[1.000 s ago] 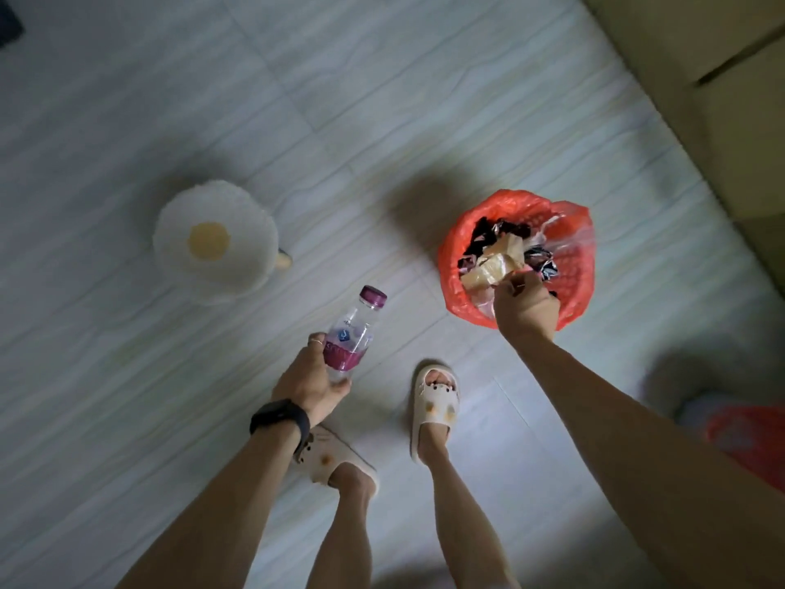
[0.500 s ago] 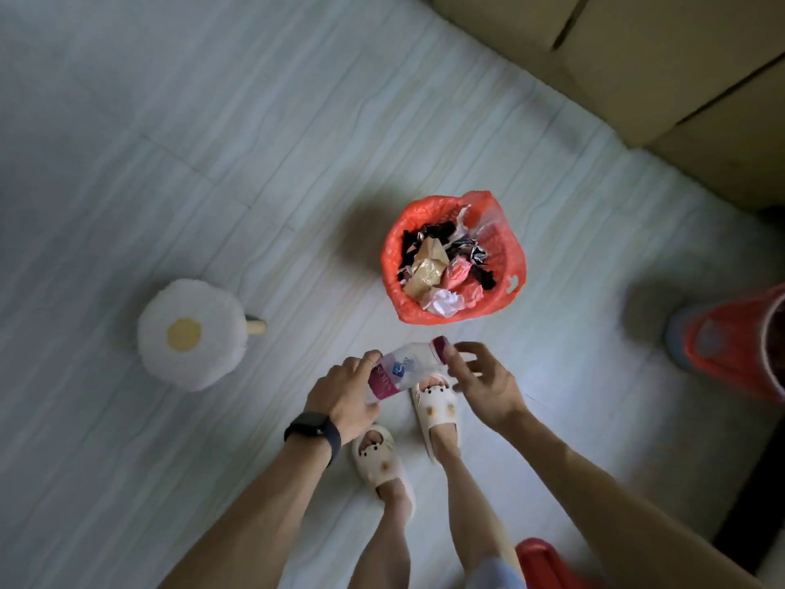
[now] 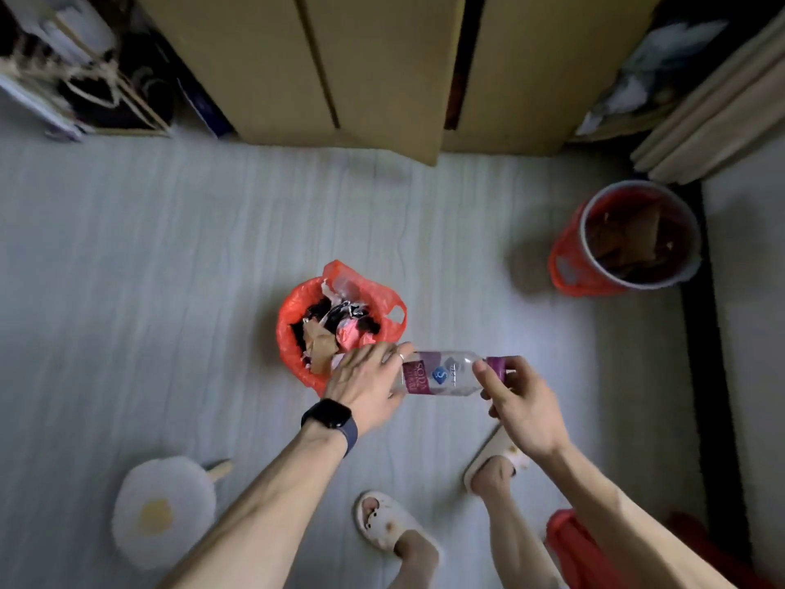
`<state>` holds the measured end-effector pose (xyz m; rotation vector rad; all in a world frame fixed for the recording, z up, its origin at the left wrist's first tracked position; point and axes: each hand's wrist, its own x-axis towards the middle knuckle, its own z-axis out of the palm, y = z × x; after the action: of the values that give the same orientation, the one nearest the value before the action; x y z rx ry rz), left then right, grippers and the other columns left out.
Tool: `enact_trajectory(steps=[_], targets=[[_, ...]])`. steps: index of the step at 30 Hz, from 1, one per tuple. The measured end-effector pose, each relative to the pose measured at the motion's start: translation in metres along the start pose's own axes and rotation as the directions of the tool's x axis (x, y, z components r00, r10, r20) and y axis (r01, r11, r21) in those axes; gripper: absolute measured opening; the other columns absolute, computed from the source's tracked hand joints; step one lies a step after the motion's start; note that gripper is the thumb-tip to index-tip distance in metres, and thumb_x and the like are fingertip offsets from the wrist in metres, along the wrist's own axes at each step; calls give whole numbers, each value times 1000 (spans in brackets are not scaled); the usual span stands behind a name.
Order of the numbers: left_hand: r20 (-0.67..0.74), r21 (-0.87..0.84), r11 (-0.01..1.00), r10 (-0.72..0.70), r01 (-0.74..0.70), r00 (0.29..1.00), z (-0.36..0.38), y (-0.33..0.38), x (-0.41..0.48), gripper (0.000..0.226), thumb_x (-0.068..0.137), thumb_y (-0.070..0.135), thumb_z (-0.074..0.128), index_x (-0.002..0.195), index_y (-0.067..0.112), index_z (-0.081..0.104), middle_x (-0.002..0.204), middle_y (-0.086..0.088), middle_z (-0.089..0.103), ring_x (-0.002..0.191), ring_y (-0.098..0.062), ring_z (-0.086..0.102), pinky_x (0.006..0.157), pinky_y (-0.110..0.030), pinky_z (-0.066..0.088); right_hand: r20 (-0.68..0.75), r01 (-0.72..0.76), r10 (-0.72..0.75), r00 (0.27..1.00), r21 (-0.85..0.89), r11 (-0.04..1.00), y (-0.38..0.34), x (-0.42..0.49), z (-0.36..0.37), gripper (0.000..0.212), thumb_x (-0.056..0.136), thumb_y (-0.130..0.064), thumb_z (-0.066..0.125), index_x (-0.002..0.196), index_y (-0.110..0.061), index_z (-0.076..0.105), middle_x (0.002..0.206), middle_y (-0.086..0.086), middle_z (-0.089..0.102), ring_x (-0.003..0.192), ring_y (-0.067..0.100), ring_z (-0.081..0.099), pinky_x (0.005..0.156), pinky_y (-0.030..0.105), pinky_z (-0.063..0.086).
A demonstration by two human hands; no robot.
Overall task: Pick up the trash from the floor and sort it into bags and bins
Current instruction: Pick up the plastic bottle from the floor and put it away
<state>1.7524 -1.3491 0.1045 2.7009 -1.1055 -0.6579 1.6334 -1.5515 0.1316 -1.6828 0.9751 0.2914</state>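
A soft round thing that looks like a fried egg (image 3: pixel 163 514) lies on the pale striped floor (image 3: pixel 148 269) at 7 o'clock. Tall brown cupboard doors (image 3: pixel 382 65) stand at 12 o'clock. A beige curtain (image 3: pixel 718 108) hangs at 2 o'clock. A messy dark shelf (image 3: pixel 85 70) sits at 10 o'clock. Two white slippers (image 3: pixel 384 520) are at 6 and 5 o'clock.

You have open floor (image 3: pixel 170 291) to your left and between the red bag (image 3: pixel 289 320) and the red bin (image 3: pixel 569 257), so you can reach through there freely. The bag's mouth is heaped with wrappers (image 3: pixel 335 329). The wardrobe (image 3: pixel 382 57) closes off the far side, curtains (image 3: pixel 713 116) crowd the bin's far right, and an egg-shaped cushion (image 3: pixel 165 512) lies at your lower left.
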Motion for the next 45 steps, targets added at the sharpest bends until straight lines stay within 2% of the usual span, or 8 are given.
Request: enact_trajectory(steps=[3,10,15,21,30,33,37,45], targets=[[46,61,995,72,-75,996,-20,54,71,61,79,39,67,135,27,45,124,2,57,113,-25,56,95,-38,44,-92,-10,16,996,68,998,-6,19,-74,31,88,-54,65,91,-23,61,73,-1,70,58,12,63,55,24,46],[44,88,980,176,-179,983,-54,169,204,63,82,38,62,140,30,40,135,3,49,127,-21,46,108,-34,32,-262,-2,35,964,127,992,-11,62,-203,32,87,-58,64,91,-27,60,76,-3,72,63,13,68,69,31,54],[46,121,980,152,-156,987,-72,223,271,65,82,37,63,142,31,38,139,3,44,130,-20,42,111,-35,30,-332,-4,53,942,146,989,-15,92,-268,33,87,-58,63,90,-26,59,76,-4,72,62,11,68,65,28,50],[147,134,987,69,-89,987,-74,243,326,62,89,31,54,147,24,31,146,0,37,136,-23,36,112,-35,28,-433,-138,146,890,50,989,-8,133,-316,42,84,-70,56,91,-29,53,74,-7,69,74,17,67,73,36,55],[359,166,981,35,-101,933,-37,240,426,59,91,27,49,147,22,31,147,-2,37,139,-23,32,113,-39,28,-498,-386,273,823,-137,912,14,203,-355,40,89,-65,50,98,-26,43,84,3,61,78,31,58,70,38,51],[404,151,978,73,-145,912,-19,244,456,60,91,25,49,148,22,30,146,-2,38,138,-23,34,112,-39,29,-482,-420,289,827,-189,888,19,233,-364,41,90,-64,50,100,-25,43,90,8,64,80,32,58,68,37,49],[466,137,972,105,-189,878,16,245,497,63,90,23,50,149,20,28,150,-4,32,139,-24,32,114,-39,28,-417,-415,276,866,-291,862,37,293,-360,41,90,-65,49,105,-26,44,105,11,67,95,36,63,70,36,46],[498,146,968,105,-202,861,86,241,557,84,94,43,51,157,17,1,164,-2,-11,149,-21,9,119,-50,16,-135,-255,218,967,-587,768,86,403,-320,43,93,-60,44,126,-32,43,113,5,65,98,37,66,77,41,54]])
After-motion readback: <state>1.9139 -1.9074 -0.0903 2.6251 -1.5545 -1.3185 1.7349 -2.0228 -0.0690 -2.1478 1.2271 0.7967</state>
